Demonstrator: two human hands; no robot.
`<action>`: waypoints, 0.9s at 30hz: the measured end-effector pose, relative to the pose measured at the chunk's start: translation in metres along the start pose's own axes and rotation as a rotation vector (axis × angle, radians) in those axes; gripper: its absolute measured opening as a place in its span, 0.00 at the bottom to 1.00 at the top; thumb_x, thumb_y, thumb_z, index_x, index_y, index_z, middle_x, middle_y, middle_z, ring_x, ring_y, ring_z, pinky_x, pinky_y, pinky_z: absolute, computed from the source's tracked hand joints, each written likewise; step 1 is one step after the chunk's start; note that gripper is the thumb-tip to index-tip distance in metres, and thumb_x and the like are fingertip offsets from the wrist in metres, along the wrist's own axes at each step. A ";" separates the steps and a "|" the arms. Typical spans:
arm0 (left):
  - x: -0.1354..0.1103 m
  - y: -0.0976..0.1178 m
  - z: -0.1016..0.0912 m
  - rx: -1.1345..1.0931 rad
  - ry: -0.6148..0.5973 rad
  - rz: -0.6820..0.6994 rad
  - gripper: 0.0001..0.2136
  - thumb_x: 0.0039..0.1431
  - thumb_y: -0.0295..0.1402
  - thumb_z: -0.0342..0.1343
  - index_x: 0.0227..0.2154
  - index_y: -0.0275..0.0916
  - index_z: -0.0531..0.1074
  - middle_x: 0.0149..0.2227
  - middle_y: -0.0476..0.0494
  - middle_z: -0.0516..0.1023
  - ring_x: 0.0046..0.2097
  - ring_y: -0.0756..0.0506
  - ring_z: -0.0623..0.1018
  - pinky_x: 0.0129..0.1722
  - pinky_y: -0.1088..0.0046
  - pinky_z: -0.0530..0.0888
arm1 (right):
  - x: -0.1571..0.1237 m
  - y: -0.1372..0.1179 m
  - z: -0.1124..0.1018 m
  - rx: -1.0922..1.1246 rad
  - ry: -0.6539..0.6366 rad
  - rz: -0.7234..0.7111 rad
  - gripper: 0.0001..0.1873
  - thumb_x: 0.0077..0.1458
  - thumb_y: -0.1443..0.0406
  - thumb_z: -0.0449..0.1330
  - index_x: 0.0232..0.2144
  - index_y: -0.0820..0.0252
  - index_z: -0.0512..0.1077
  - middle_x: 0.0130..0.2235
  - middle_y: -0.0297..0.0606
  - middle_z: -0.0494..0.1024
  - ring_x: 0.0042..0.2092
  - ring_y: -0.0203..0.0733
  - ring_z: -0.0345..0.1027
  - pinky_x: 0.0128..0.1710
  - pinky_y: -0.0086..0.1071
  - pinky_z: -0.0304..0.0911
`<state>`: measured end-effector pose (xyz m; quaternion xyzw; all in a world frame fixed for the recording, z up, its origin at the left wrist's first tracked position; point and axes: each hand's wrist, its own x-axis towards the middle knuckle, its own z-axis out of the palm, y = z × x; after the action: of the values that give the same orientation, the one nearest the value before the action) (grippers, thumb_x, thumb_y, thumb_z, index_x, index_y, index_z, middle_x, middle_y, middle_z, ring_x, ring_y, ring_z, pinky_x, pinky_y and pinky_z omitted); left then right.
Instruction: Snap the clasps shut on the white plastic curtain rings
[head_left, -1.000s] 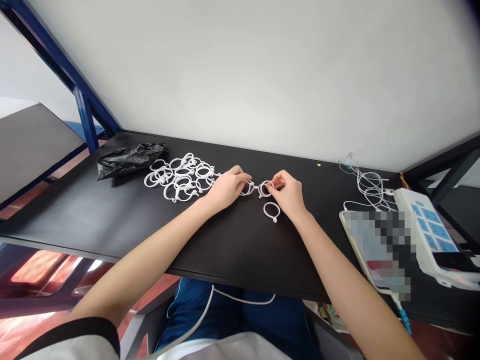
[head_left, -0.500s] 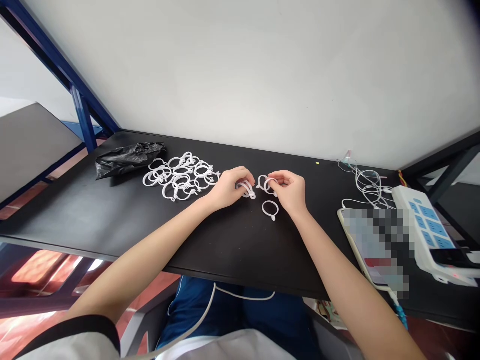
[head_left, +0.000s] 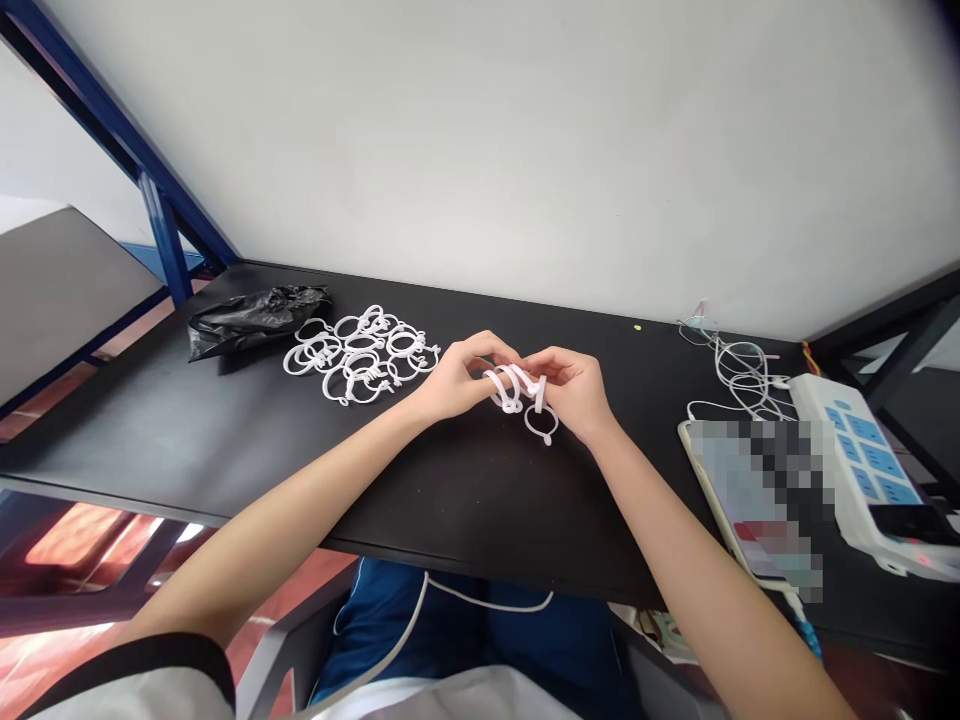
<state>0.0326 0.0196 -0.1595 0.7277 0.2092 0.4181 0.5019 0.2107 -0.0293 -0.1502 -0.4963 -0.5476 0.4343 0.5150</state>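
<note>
My left hand (head_left: 456, 380) and my right hand (head_left: 576, 390) meet above the middle of the black table (head_left: 225, 440). Each pinches a white plastic ring, and the two held rings (head_left: 514, 387) are tilted up and pressed together between the fingertips. A single white ring (head_left: 541, 424) lies flat on the table just below my right hand. A pile of several white rings (head_left: 360, 355) lies to the left of my left hand.
A crumpled black plastic bag (head_left: 251, 318) lies at the table's far left. White cables (head_left: 739, 375) tangle at the back right, beside a white and blue power strip (head_left: 870, 470) and a blurred flat device (head_left: 757, 495). A blue metal frame (head_left: 161, 235) stands left.
Both hands lifted their rings off the table and brought them together, tilting them upright. The loose ring and the pile stayed where they were.
</note>
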 end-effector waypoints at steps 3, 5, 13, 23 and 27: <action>0.001 0.001 -0.002 -0.044 -0.032 0.001 0.06 0.55 0.32 0.62 0.35 0.37 0.78 0.38 0.43 0.72 0.38 0.49 0.75 0.36 0.73 0.75 | 0.000 -0.005 -0.004 -0.019 -0.065 0.036 0.19 0.32 0.56 0.76 0.26 0.59 0.76 0.27 0.36 0.79 0.28 0.42 0.74 0.28 0.35 0.71; 0.001 0.003 -0.003 -0.061 -0.042 0.000 0.06 0.55 0.32 0.62 0.35 0.37 0.78 0.40 0.42 0.73 0.39 0.48 0.76 0.38 0.73 0.75 | 0.001 -0.006 -0.008 -0.039 -0.088 0.076 0.20 0.32 0.58 0.77 0.27 0.59 0.76 0.29 0.37 0.80 0.28 0.41 0.74 0.28 0.34 0.71; 0.002 0.009 -0.008 -0.125 -0.057 -0.029 0.07 0.58 0.33 0.59 0.37 0.37 0.79 0.37 0.43 0.77 0.35 0.48 0.77 0.33 0.73 0.75 | 0.004 -0.005 -0.008 -0.041 -0.085 0.254 0.22 0.43 0.51 0.71 0.33 0.58 0.71 0.31 0.40 0.80 0.20 0.40 0.71 0.12 0.29 0.60; 0.003 0.003 -0.014 -0.128 -0.080 -0.016 0.08 0.57 0.26 0.56 0.35 0.38 0.80 0.40 0.42 0.76 0.35 0.51 0.76 0.32 0.76 0.75 | 0.005 -0.006 -0.011 0.107 0.056 0.164 0.21 0.33 0.56 0.76 0.24 0.60 0.72 0.24 0.32 0.73 0.24 0.31 0.63 0.16 0.24 0.57; 0.003 0.001 -0.017 -0.080 -0.038 -0.006 0.08 0.54 0.24 0.56 0.33 0.37 0.79 0.41 0.43 0.75 0.34 0.51 0.77 0.31 0.75 0.75 | 0.004 -0.006 -0.010 0.132 0.088 0.128 0.19 0.33 0.58 0.76 0.24 0.59 0.73 0.27 0.34 0.76 0.29 0.35 0.69 0.21 0.26 0.63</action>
<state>0.0201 0.0305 -0.1546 0.7141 0.1848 0.4106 0.5360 0.2207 -0.0262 -0.1429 -0.5138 -0.4616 0.4792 0.5415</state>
